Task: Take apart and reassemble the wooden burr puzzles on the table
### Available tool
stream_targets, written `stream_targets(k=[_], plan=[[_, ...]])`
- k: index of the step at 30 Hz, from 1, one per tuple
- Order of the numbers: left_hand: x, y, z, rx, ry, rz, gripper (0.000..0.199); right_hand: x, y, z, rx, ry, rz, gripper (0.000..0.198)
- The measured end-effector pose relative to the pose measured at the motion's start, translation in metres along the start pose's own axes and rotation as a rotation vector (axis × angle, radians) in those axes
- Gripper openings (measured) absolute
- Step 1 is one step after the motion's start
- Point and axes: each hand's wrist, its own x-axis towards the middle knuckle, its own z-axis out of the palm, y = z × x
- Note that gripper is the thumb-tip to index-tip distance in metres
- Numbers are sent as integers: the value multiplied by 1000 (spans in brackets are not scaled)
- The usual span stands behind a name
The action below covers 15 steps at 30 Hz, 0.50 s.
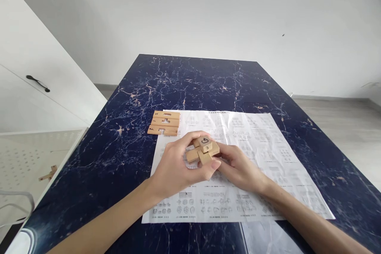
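Note:
A wooden interlocking puzzle is held between both hands above a printed sheet. Its pale blocks cross one another, and handwritten marks, one of them a 3, show on the end pieces. My left hand wraps it from the left, thumb along the near side and fingers over the far side. From the right, my right hand grips it with its fingers at the right side; part of those fingers is hidden. Under the hands lies the creased instruction sheet, printed with rows of small puzzle diagrams.
Three notched wooden pieces, numbered, lie side by side at the sheet's upper left corner. The dark blue marbled table reaches toward a white wall. On the left are a white cabinet and another wooden object below table level.

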Motion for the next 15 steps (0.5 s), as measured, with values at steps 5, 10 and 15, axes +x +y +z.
stream_targets(k=[5, 10, 15], plan=[[-1, -1, 1, 1, 41, 7, 42, 0, 0, 1, -71, 48, -34, 18], [1, -1, -3, -39, -42, -60, 44, -2, 0, 2, -86, 64, -1, 17], [3, -5, -3, -49, -53, -120, 44, -3, -3, 8, -153, 131, 52, 25]])
